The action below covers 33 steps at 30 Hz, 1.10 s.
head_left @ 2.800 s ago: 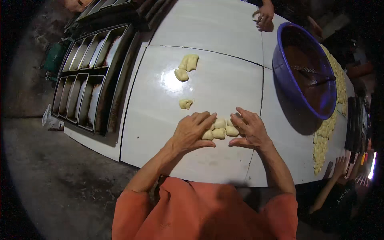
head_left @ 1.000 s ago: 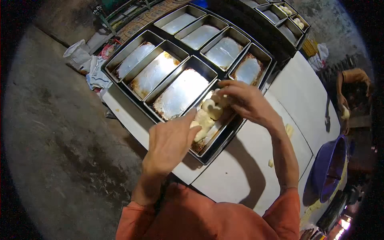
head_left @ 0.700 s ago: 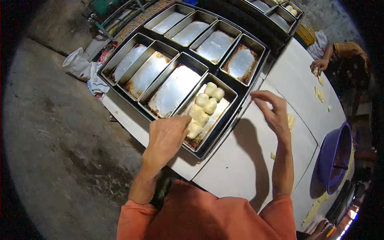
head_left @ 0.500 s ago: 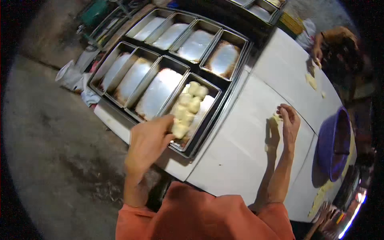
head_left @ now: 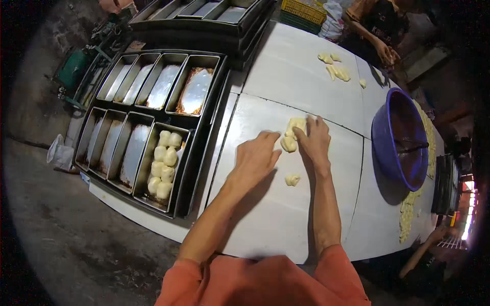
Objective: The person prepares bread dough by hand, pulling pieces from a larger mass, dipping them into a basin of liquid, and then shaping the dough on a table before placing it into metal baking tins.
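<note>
On the white tabletop, pale dough pieces (head_left: 289, 142) lie together between my hands. My right hand (head_left: 317, 140) has its thumb and fingers around the upper part of this dough. Just left of it, my left hand (head_left: 253, 157) is empty, palm down, with its thumb apart from the bent fingers. A small separate dough piece (head_left: 292, 179) rests nearer to me. To the left, several smooth dough balls (head_left: 164, 163) sit in two rows in one compartment of a metal loaf pan set (head_left: 193, 148).
The other pan compartments (head_left: 137, 148) hold no dough. More pans (head_left: 245, 38) are stacked behind. A purple basin (head_left: 380, 137) stands on the right, with dough strips (head_left: 407, 217) beside it. Across the table, a co-worker's hands (head_left: 386, 53) are near more dough pieces (head_left: 337, 71).
My left hand has left the dough balls in the pan and moved right over the tabletop. My right hand is now at the dough beside it. The view has swung right.
</note>
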### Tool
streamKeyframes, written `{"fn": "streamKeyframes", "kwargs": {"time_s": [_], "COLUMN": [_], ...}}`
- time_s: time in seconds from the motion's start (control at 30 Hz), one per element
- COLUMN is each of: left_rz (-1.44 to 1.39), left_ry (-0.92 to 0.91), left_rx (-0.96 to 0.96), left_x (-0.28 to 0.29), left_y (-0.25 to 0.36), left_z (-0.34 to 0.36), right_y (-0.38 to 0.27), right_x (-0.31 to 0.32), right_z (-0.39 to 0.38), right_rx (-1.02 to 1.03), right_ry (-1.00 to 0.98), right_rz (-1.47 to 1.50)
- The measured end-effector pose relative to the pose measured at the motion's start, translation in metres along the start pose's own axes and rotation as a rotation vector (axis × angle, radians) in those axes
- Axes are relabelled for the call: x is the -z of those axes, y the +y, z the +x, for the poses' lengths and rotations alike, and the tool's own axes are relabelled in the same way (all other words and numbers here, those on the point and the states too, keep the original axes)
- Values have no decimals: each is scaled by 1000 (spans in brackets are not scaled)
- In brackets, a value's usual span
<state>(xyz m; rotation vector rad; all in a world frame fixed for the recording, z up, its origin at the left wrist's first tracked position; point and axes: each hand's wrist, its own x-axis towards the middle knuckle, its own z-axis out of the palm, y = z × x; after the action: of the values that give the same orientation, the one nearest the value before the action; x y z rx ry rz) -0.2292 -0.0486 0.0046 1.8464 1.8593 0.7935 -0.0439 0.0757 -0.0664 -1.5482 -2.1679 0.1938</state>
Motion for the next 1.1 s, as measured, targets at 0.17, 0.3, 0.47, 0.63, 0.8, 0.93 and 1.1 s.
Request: {"fn": "streamKeyframes", "kwargs": {"time_s": [0.17,0.3,0.47,0.63,0.8,0.93,1.1], "left_rz": [-42,-77,-414,-292,-7,-82,-107], "left_ry": [-3,-191,-286,-173,-41,-93,52], "left_rx": [-52,-77,151,61,-113,-87,-194], "left_x": [-62,-52,-63,-64,-68,-67,-83], "left_y": [-4,11,-9,-4,-14,-9,-18], "left_z": [66,83,85,82,75,72,73], "right_y": [-4,25,25,11,31,28,9], "right_x": [22,24,40,49,37,45,58], "right_z": [11,-6,-16,-14,-17,-22,-12], "right_rx": [-41,-313,-495,-79,-285,-532,-633], "right_ry": [-316,-317,-290,-352,-377,-272,-457], "right_rz": [566,834,1366,552,726,1353,1436]}}
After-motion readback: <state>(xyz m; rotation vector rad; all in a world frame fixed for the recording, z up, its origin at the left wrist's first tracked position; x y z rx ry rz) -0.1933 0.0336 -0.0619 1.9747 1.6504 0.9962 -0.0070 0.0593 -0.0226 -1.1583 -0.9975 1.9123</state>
